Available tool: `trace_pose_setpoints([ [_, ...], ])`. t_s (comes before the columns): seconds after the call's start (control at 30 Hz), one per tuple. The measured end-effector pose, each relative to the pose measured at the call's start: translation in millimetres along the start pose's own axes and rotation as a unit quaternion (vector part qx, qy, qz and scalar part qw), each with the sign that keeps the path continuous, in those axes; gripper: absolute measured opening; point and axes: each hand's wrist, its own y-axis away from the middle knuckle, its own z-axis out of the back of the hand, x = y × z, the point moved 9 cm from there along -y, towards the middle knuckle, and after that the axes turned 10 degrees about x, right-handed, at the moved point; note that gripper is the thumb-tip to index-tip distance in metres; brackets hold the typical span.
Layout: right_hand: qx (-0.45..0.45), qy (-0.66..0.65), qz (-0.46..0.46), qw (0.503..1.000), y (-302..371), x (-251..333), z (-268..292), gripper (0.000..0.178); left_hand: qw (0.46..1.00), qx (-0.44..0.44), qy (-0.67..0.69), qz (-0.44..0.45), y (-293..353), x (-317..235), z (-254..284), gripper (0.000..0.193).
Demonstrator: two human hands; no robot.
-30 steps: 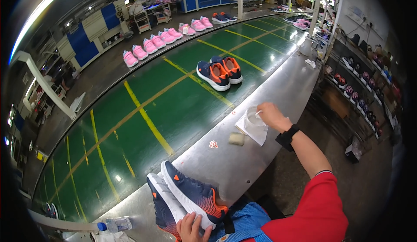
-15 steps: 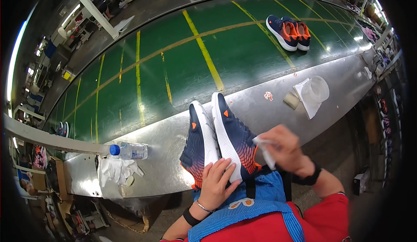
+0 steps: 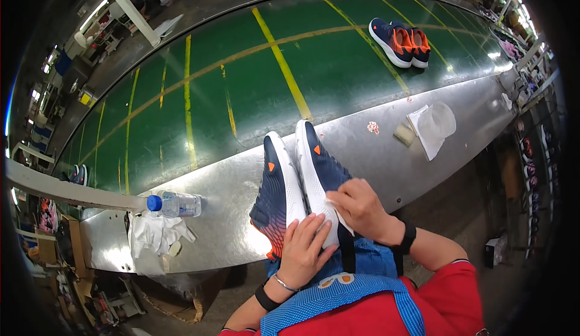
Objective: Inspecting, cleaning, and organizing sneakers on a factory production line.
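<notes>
Two navy sneakers with orange heels and white soles lie on their sides on the metal ledge, toes pointing away from me: a left sneaker [image 3: 279, 188] and a right sneaker [image 3: 320, 170]. My left hand [image 3: 302, 252] grips them at the heel end, its fingers lying across the white soles. Pinched in my right hand [image 3: 364, 208] is a small white cloth [image 3: 343, 220], which meets the right sneaker near its heel, along the sole edge. My right hand covers much of that sneaker's heel.
Beyond the ledge [image 3: 229, 239] runs a green conveyor belt [image 3: 241, 94] carrying another navy pair [image 3: 396, 45]. A clear plastic cup [image 3: 440, 121] and a sponge [image 3: 403, 134] sit at right. At left are a water bottle [image 3: 181, 205], white rags [image 3: 151, 233] and a pale rail [image 3: 72, 192].
My right hand has moved left with the cloth, from beside the right sneaker's heel onto its sole edge. My left hand keeps its hold; the view has shifted slightly.
</notes>
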Motion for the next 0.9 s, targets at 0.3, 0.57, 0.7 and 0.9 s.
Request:
trace_pose_setpoints([
  [0.3,0.031,0.022,0.008,0.999,23,13,-6,0.026,1.0,0.003,0.012,0.012,4,2,-1,0.052],
  [0.57,-0.062,-0.087,-0.013,0.994,-43,-26,-2,0.01,1.0,0.004,-0.005,0.01,3,-1,1,0.05],
  [0.7,-0.07,-0.096,-0.037,0.992,-75,-45,4,0.008,1.0,0.006,0.003,0.009,2,0,1,0.049],
  [0.9,-0.085,-0.115,-0.049,0.989,-83,-64,1,0.006,1.0,0.01,0.013,0.008,2,2,0,0.049],
])
